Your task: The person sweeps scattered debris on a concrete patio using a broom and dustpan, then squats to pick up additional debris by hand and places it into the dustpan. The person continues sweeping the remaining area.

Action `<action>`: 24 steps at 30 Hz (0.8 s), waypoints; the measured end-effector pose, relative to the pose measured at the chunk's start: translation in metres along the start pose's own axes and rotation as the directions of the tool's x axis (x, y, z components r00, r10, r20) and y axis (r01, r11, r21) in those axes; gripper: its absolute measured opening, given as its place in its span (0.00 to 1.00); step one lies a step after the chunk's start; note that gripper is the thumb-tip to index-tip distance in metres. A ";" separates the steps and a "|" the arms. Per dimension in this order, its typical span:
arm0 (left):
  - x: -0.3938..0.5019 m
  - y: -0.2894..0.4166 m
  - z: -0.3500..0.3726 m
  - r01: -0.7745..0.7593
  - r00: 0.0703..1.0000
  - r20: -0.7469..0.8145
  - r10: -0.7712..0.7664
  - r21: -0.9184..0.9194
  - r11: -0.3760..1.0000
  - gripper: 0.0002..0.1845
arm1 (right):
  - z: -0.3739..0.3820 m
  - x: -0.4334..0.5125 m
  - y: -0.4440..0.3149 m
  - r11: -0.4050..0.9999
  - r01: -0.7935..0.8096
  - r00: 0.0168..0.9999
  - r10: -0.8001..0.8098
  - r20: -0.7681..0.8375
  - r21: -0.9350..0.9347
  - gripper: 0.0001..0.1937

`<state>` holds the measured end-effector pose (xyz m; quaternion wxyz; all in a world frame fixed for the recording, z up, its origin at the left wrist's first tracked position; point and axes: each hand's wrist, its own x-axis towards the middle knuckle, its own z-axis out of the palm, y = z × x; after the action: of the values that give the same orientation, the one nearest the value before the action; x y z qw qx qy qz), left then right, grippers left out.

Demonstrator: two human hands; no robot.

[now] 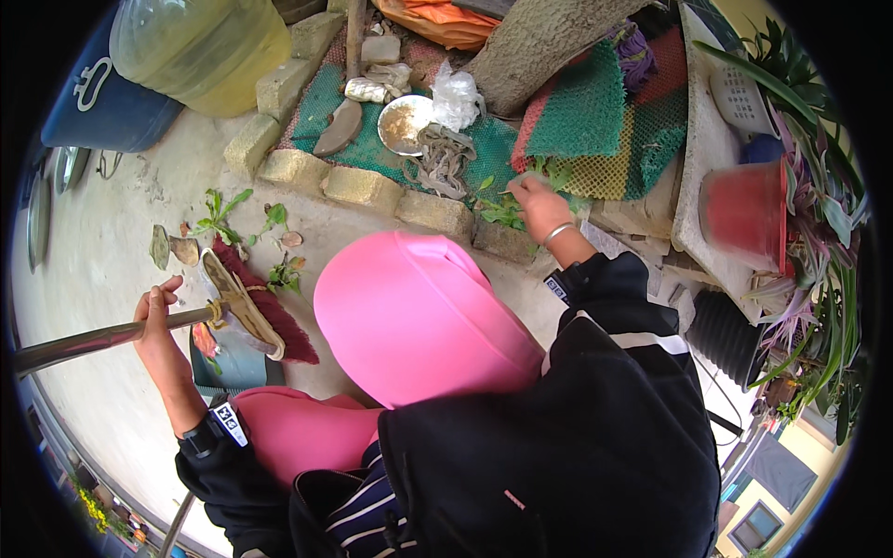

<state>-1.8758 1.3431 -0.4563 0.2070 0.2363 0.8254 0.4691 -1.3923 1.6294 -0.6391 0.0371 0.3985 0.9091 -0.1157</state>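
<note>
My left hand is wrapped around the metal handle of a broom. The broom's dark red bristles touch the concrete floor. Under the broom head sits a blue-grey dustpan with some leaves in it. My right hand reaches down among green leaves beside the border of blocks. Its fingertips are partly hidden, and a pale leaf-like piece lies against them. Uprooted green weeds and dry leaves are scattered near the bristles.
Yellowish blocks edge a bed with green matting, a white bowl, a crumpled plastic bag and a tree trunk. A red flowerpot stands on a stone ledge. A blue tub is at upper left.
</note>
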 end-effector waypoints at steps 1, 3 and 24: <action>0.001 0.002 0.002 -0.008 1.000 0.000 0.008 -0.002 1.000 0.15 | 0.003 -0.003 0.001 0.997 -0.070 0.997 0.071 0.043 -0.018 0.24; 0.003 0.006 0.008 -0.022 1.000 0.005 0.022 -0.010 1.000 0.15 | 0.006 -0.006 0.003 0.989 -0.145 0.988 0.147 0.051 -0.041 0.20; 0.004 0.028 0.074 -0.146 0.962 0.244 0.126 0.068 0.987 0.14 | 0.012 0.000 -0.037 0.918 -0.153 0.944 0.245 -0.219 0.365 0.07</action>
<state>-1.8324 1.4080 -0.4678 0.2616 0.3558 0.7956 0.4147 -1.4199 1.6024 -0.6439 -0.1411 0.5017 0.8260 -0.2146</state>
